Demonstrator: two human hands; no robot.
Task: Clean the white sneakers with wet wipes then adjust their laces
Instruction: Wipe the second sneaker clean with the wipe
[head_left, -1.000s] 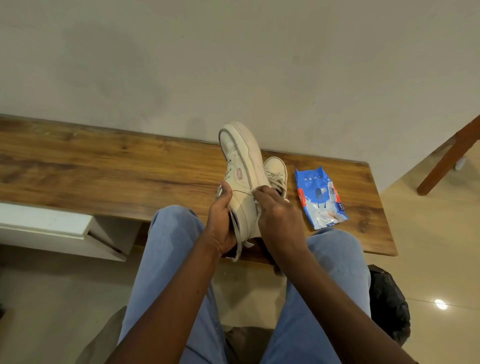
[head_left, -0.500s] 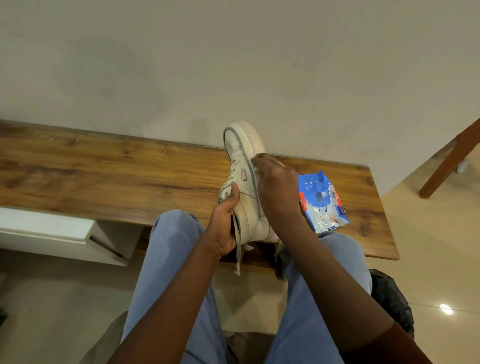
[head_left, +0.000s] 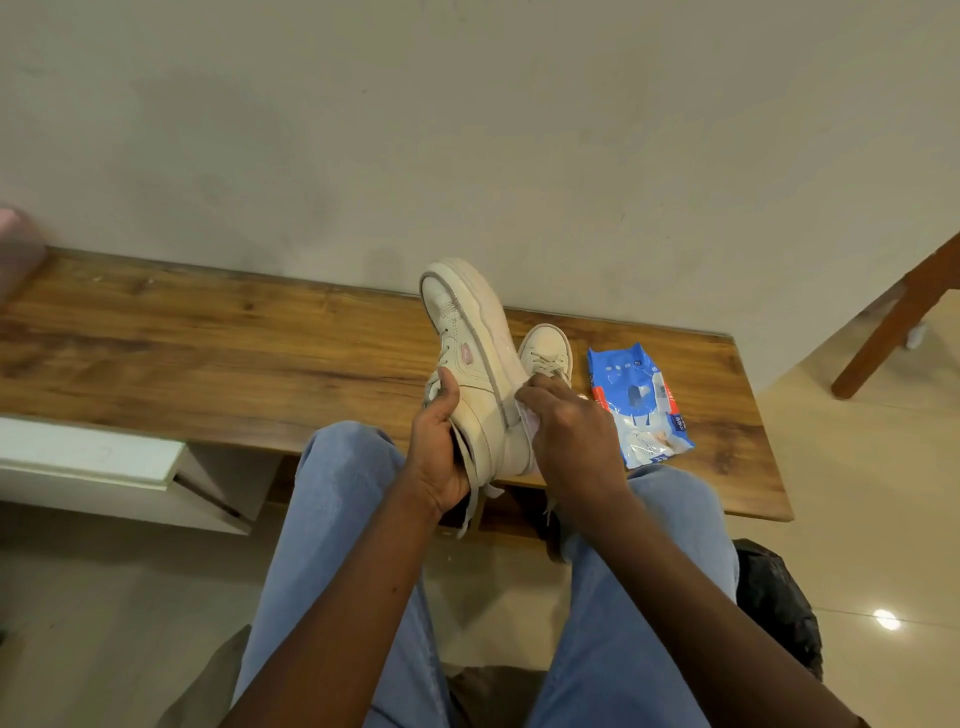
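Left hand (head_left: 439, 457) grips the sneaker (head_left: 478, 374) at the ankle opening, thumb on its side, toe tipped up toward the wall. Right hand (head_left: 566, 436) pinches a wipe (head_left: 524, 421) against the sole edge near the heel. Hands are close together, one on each side of the shoe. A loose lace (head_left: 470, 499) hangs below my left palm.

Other sneaker (head_left: 545, 351) sits on the bench (head_left: 208, 353) just behind, partly hidden by my right knuckles. Wipes pack (head_left: 639, 405) lies flat on the bench to the right, near but apart.

White drawer unit (head_left: 104, 457) sits under the bench at left. Black bag (head_left: 774, 597) is on the floor by my right knee. Wooden leg (head_left: 893, 332) at far right.
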